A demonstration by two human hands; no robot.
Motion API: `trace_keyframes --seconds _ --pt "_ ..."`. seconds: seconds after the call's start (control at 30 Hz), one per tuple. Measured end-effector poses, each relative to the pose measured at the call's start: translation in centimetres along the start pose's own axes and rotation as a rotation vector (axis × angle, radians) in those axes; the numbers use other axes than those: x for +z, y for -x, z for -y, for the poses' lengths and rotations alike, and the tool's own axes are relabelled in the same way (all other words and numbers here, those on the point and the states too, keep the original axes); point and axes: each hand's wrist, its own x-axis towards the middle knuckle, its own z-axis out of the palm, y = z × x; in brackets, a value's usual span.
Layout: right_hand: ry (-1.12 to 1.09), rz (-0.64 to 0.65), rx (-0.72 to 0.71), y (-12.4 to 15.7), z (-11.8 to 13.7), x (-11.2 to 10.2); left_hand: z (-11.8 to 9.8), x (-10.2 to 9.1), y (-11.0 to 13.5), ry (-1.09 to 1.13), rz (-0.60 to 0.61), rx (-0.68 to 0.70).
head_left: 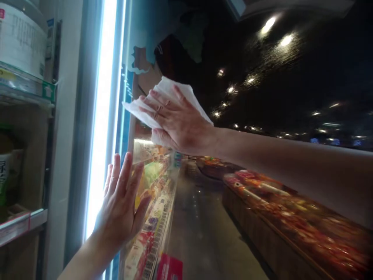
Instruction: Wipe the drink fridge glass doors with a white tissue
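Observation:
My right hand (183, 120) presses a white cloth (171, 86), which may be a paper wipe, against a dark, clear glass pane (180, 42). Its fingers lie stretched out over the cloth, and the cloth's edges stick out past the fingertips and near the wrist. Lower and to the left is my left hand (121, 202), raised with its fingers extended and thumb apart. Nothing is in it. It is beside the bright vertical light strip (102, 97) at the pane's edge; whether it touches the glass I cannot tell.
On the left, a fridge shelf (23, 229) and a large white-labelled container (21, 41) show inside the cabinet. Through the glass appear packaged goods (157, 202), a long bin (279, 210) of colourful packets, an aisle floor (201, 233) and ceiling lights (268, 25).

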Motion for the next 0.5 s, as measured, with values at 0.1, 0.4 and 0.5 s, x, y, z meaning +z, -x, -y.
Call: trace_keyframes --seconds 0.1,0.4,0.5 --pt "0.029 -0.003 0.046 0.9 1.7 0.5 -0.4 -0.3 -0.3 0.059 -0.004 -0.053" --pt "0.027 0.103 0.002 11.1 1.3 -0.9 -2.4 0.2 0.1 0.018 -0.036 -0.016" --pt "0.126 0.103 0.173 14.1 1.4 -1.6 -4.4 0.9 -0.3 0.040 -0.041 -0.003"
